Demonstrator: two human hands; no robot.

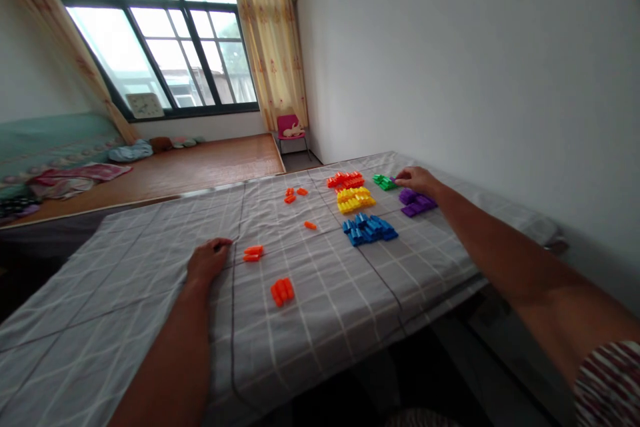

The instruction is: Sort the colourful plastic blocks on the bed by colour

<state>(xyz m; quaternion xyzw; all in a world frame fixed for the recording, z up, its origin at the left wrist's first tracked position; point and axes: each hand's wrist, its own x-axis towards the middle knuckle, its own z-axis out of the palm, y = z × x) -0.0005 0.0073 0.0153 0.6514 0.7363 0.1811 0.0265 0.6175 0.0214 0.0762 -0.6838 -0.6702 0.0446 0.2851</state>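
Note:
My right hand (416,179) reaches to the far right of the cloth, its fingers pinched around what looks like a small purple plastic piece (394,179). Just left of those fingertips lies a pile of green pieces (384,181), and a purple pile (418,202) sits below the wrist. Red (345,180), yellow (355,199) and blue (370,229) piles stand nearby to the left. My left hand (207,261) rests on the cloth with curled fingers; whether anything is inside is hidden. Orange pieces (253,253) lie right of it, with an orange row (283,291) nearer me.
A grey checked cloth (320,293) covers the surface. More orange pieces (290,195) and a single orange one (310,225) lie mid-cloth. Beyond are a wooden platform (225,159) with bedding and a pink chair (289,125) holding a plush toy. A white wall (450,60) borders the right.

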